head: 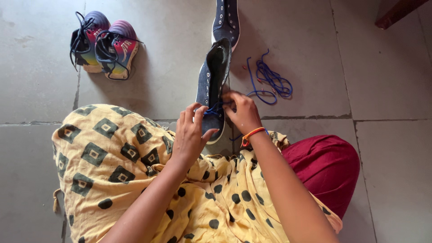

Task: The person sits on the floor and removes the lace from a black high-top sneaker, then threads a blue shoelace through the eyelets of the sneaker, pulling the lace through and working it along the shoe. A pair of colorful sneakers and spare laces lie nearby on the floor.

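A dark blue high-top shoe (213, 76) stands on the floor in front of my knees, toe toward me. My left hand (192, 132) rests against the toe end and pinches a blue lace (212, 109) near the lowest eyelets. On the shoe's other side, my right hand (243, 111), with an orange band at the wrist, grips the same lace. The lace runs off to the right into a loose blue pile (272, 81) on the tiles.
A second dark blue shoe (226, 20) lies just beyond the first. A pair of multicoloured sneakers (104, 42) with black laces sits at the upper left. A dark wooden furniture leg (398, 12) is at the top right. The floor is grey tile.
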